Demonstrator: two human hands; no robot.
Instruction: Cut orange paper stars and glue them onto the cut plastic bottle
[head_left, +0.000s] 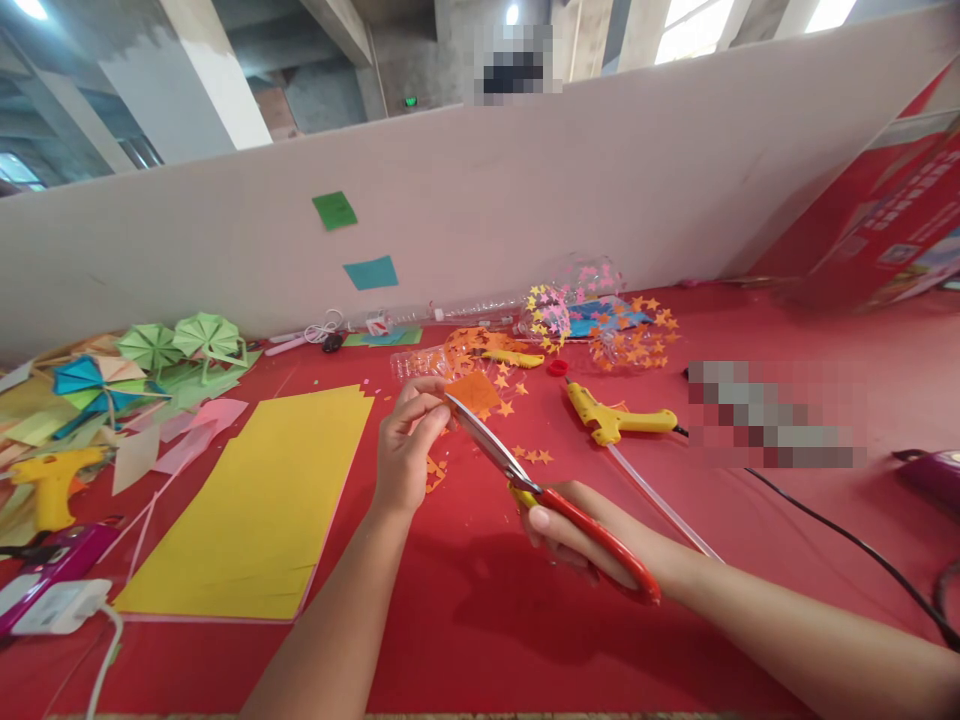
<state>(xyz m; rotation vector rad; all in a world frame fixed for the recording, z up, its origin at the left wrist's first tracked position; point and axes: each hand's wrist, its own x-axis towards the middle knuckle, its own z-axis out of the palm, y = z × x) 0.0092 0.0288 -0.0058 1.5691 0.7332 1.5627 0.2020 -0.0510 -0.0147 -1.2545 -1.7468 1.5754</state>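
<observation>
My left hand (406, 440) pinches a small piece of orange paper (474, 390) above the red table (480, 620). My right hand (585, 535) grips red-handled scissors (525, 478), whose metal blades point up and left and meet the orange paper at my left fingertips. Small orange paper stars (534, 456) and scraps lie on the table just beyond the blades.
A yellow paper sheet (262, 500) lies left of my arms. A yellow glue gun (611, 418) lies to the right, another (49, 480) at far left. Folded paper fans (180, 342), star-covered plastic bottles (577, 300) and a white partition wall (480, 200) stand behind. A black cable (840, 530) runs right.
</observation>
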